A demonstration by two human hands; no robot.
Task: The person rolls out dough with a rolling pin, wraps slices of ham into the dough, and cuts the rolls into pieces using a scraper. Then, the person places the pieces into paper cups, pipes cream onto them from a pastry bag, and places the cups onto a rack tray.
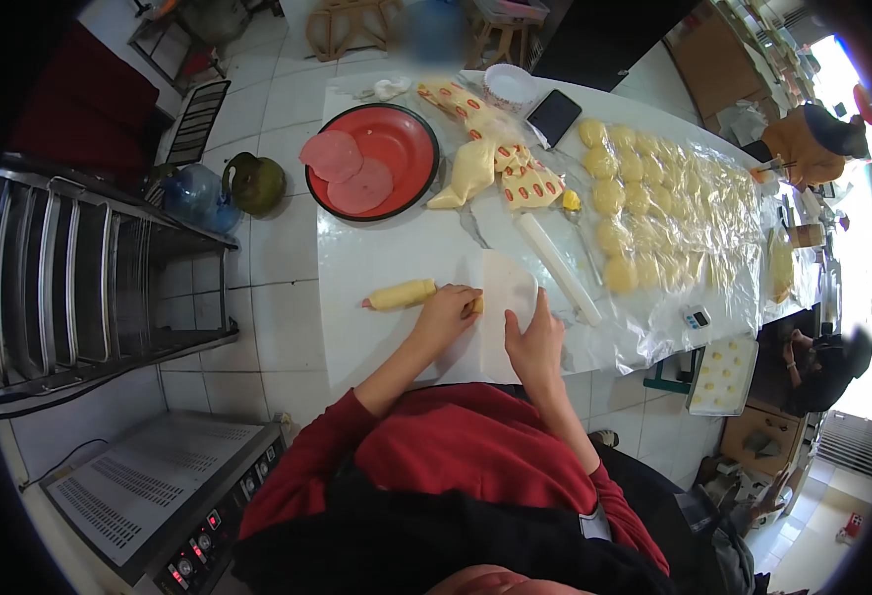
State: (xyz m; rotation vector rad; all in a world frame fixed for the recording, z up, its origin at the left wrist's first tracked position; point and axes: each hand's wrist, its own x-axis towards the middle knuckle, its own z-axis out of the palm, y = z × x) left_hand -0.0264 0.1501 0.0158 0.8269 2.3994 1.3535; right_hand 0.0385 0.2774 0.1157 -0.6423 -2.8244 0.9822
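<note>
A pale yellow dough roll, with pink showing at its left end, lies on the white table. My left hand is closed over dough at the roll's right, its fingertips pressing a yellow end; whether this is the same roll is hidden under the hand. Against that end stands the edge of a large white plastic dough scraper. My right hand grips the scraper along its right side, thumb on the face toward me. A long white rolling pin lies to the right of it.
Pink ham slices lie in a red bowl. Nearby are a piping bag, a phone and a small timer. Several dough balls sit under plastic film. A rack stands left; other people work at right.
</note>
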